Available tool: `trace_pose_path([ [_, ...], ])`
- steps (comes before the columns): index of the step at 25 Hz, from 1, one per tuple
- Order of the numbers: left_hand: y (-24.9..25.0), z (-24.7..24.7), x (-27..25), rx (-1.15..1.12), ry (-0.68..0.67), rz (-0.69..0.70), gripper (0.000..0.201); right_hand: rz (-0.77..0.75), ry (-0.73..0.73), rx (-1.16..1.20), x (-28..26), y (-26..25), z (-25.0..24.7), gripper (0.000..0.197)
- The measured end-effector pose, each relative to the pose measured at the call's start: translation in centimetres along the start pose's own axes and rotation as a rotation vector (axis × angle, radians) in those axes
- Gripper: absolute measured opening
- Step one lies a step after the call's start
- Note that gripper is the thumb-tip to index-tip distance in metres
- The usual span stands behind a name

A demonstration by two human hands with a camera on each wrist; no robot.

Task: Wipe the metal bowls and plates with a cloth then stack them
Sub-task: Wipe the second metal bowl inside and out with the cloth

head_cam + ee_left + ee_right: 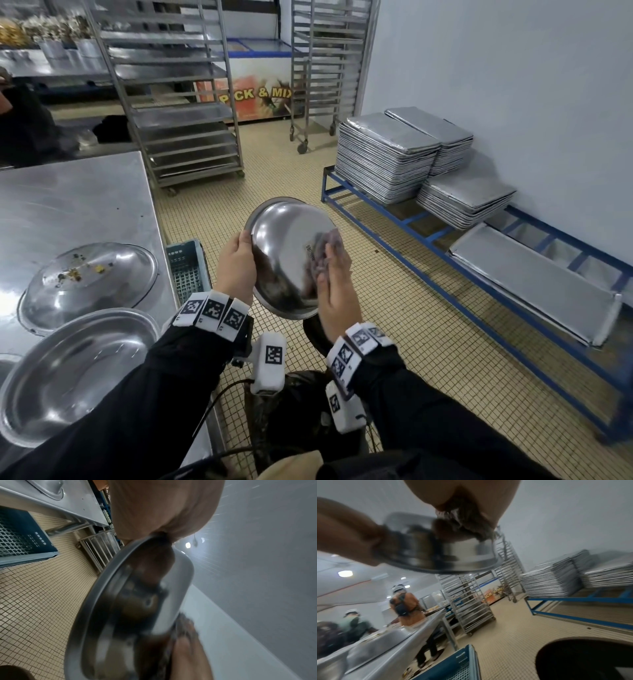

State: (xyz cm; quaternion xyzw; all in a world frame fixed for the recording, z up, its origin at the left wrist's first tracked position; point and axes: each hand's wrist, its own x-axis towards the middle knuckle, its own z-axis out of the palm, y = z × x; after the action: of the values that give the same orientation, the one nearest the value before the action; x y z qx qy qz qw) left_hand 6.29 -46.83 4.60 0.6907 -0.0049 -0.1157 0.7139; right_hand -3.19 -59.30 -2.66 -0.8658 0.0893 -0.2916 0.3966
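I hold a shiny metal bowl [287, 257] tilted up over the floor, its outer underside facing me. My left hand [239, 253] grips its left rim, thumb on the outside and fingers hidden behind. My right hand [334, 274] holds a bunched purplish-grey cloth [325, 245] and presses it against the right side of the bowl. The left wrist view shows the bowl [137, 601] edge-on with the cloth [187, 626] at its far side. The right wrist view shows the cloth [467, 524] under my palm on the bowl [453, 555]. On the steel table [68, 205] lie an upturned bowl [92, 277] with food bits and an upright bowl [75, 370].
A blue crate [186, 270] stands on the floor beside the table. A dark round bin [583, 658] sits below my hands. Stacks of metal trays [387, 157] rest on a blue rack [445, 274] along the right wall. Wheeled tray trolleys [178, 102] stand behind. Other people work at the far counter.
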Motion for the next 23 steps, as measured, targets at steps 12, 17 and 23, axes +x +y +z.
trace_pose_path([
  [12, -0.1, -1.1, -1.2, -0.023, -0.007, 0.001, 0.026, 0.223, 0.047, 0.039, 3.7, 1.0, -1.8, 0.052],
  [17, -0.8, -1.3, -0.4, -0.044, 0.041, -0.052, 0.031, -0.031, 0.036, -0.024, -0.9, -0.3, 1.7, 0.054],
  [23, -2.0, -0.8, -1.7, 0.106, -0.054, 0.045, 0.026, -0.081, 0.143, -0.067, 2.5, -3.2, 2.7, 0.049],
])
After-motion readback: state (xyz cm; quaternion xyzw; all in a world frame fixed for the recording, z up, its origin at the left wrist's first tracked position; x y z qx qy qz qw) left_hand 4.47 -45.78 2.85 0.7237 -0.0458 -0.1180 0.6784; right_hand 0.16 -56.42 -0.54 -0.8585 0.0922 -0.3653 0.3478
